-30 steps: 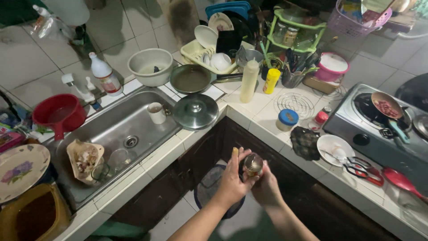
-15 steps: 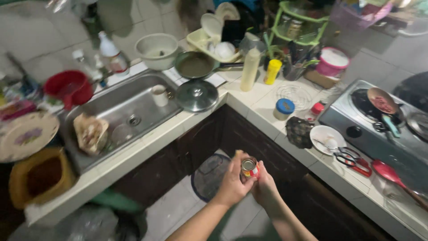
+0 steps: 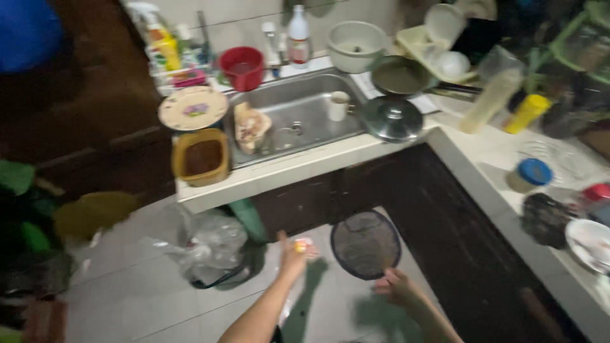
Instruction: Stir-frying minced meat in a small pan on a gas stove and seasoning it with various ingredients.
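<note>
Tiled floor and an L-shaped white counter [image 3: 356, 166] over dark cabinets are seen from above, much of it blurred. 2 bare arms are stretched out low over the floor. A small yellow and white thing [image 3: 301, 245] – too blurred to be named – is pinched at the fingertips of the left hand [image 3: 293, 254], just beside a clear plastic bag [image 3: 206, 244] on the floor. The right hand [image 3: 395, 289] is held apart from it with loosely curled fingers, nothing gripped, near a round dark mesh cover [image 3: 365, 244] leaned against the cabinet. Above, a steel sink [image 3: 305, 105] is set in the counter – a white mug [image 3: 338, 105] stands in it, and a metal lid [image 3: 392, 118] lies at its right edge. A red bucket [image 3: 241, 67] and a flowered plate [image 3: 192, 108] are placed at the sink's left.
</note>
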